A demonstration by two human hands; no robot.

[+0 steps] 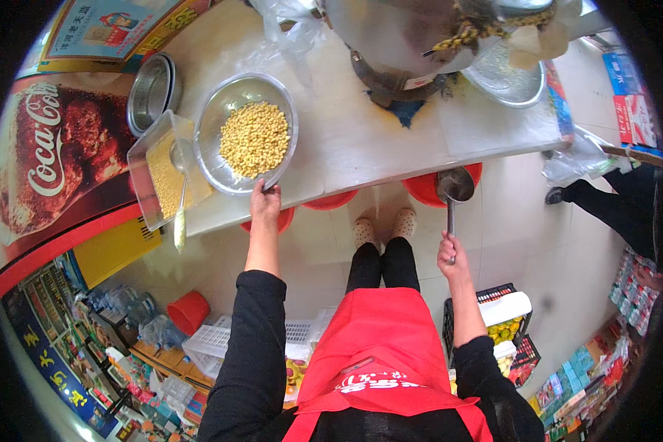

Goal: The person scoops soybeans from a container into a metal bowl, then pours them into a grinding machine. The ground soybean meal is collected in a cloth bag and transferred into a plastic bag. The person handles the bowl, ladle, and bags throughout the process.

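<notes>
My left hand (266, 202) grips the near rim of a wide metal bowl (207, 132), which stands on the table and holds a heap of yellow soybeans or similar kernels (254, 139). Out past the table's front edge, my right hand (452, 256) is closed around the handle of a metal ladle (456, 184). The ladle's scoop is above a red basin (420, 190) that sits low, partly under the table. Whether the scoop holds anything is unclear. Left of the bowl, a clear plastic bin (138, 160) contains small yellow grains (168, 174) and a long-handled spoon (180, 221).
Nested metal bowls (150, 94) stand at the table's (337, 138) left end. A large metal vessel (392, 33) and another metal bowl (511, 83) occupy its right part. More red basins (331, 200) show beneath. Crates of fruit (503, 326) lie behind me; another person's leg (602, 201) appears at right.
</notes>
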